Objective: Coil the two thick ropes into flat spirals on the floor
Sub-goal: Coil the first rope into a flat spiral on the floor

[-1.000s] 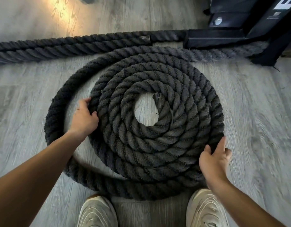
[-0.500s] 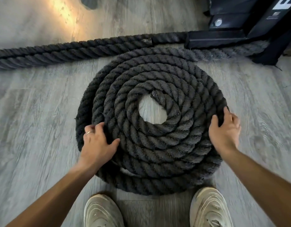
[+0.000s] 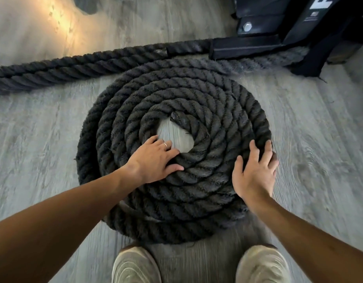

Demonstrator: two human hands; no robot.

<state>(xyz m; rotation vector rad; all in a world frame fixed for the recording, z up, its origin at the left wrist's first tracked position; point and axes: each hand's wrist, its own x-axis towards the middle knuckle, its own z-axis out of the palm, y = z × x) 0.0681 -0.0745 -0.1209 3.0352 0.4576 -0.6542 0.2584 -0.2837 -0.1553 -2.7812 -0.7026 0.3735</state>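
Coiled rope (image 3: 197,94), thick, dark and twisted, lies as a flat spiral of about five turns on the grey wood-grain floor (image 3: 319,139), with a small patch of bare floor showing at its centre. The rope's inner end (image 3: 177,117) sits at the far edge of that gap. From the top of the spiral the outer turn runs off to the right, toward the black metal base (image 3: 258,40) of a piece of gym equipment.

The person's left hand (image 3: 154,160) rests palm down on the inner turns, fingers spread and nearly straight, with the fingertips reaching the edge of the centre gap; a ring (image 3: 165,145) is on one finger. The right hand (image 3: 256,170) lies on the outer turns at the right side of the spiral, fingers apart and extended, their tips at the outermost turn. Neither hand is closed around the rope.

A second rope (image 3: 74,66) stretches uncoiled across the floor just beyond the spiral, from the left edge of the view to the metal base. Two pale shoes (image 3: 135,266) stand at the near side, just short of the coil.
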